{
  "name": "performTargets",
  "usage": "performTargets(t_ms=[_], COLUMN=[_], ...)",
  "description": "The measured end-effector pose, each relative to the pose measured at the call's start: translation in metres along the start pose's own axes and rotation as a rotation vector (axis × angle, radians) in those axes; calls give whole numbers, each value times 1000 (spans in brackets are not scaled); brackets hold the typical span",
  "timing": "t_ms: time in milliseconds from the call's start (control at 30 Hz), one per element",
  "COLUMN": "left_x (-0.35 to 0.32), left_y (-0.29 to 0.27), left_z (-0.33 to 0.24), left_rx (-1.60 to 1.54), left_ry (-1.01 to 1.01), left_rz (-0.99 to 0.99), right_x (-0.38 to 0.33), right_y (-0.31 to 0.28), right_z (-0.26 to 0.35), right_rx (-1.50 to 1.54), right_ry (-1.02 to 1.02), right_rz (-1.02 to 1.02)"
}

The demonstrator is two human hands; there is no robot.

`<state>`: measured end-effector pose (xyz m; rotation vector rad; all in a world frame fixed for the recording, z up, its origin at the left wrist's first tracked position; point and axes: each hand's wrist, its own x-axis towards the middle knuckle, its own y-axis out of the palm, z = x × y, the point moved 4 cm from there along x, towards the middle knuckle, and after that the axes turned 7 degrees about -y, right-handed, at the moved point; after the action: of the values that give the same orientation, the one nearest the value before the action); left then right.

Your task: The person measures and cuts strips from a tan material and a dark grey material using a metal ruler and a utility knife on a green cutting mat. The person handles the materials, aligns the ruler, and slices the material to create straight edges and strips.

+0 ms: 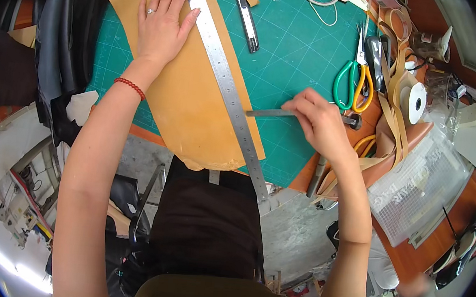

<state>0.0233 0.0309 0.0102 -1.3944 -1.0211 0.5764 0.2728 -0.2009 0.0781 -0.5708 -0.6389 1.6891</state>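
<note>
My left hand (163, 24) lies flat with spread fingers on a tan leather piece (179, 102), its fingertips at the edge of a long steel ruler (222, 80). The ruler runs slantwise across the leather and sticks out past its near edge. My right hand (319, 122) is closed around a slim grey metal tool (268, 113), its exact kind unclear. Its tip meets the leather strip right of the ruler. A dark round end (356, 121) shows beyond the hand; whether it belongs to the tool is hard to tell. Under the leather is a green cutting mat (294, 56).
A utility knife (246, 22) lies on the mat, right of the leather. Green-and-yellow-handled scissors (346, 81), a white spool (413, 103), leather straps (398, 61) and a clear plastic bag (420, 179) crowd the right side. Dark material (52, 42) hangs at the left.
</note>
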Motion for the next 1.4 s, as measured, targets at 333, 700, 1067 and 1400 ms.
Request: performTargets(t_ms=[333, 700, 1067, 1400], left_x=[5, 13, 17, 19], left_y=[-6, -27, -38, -44], left_z=[7, -7, -17, -21], left_rx=[-41, -14, 40, 87], left_ry=[47, 14, -12, -9], left_rz=[148, 463, 559, 634], right_x=[-24, 21, 137, 153], right_y=[-20, -42, 13, 14], right_z=[-8, -33, -5, 51], right_rx=[95, -158, -375, -136], right_ry=[5, 142, 356, 222], right_rz=[43, -218, -178, -200])
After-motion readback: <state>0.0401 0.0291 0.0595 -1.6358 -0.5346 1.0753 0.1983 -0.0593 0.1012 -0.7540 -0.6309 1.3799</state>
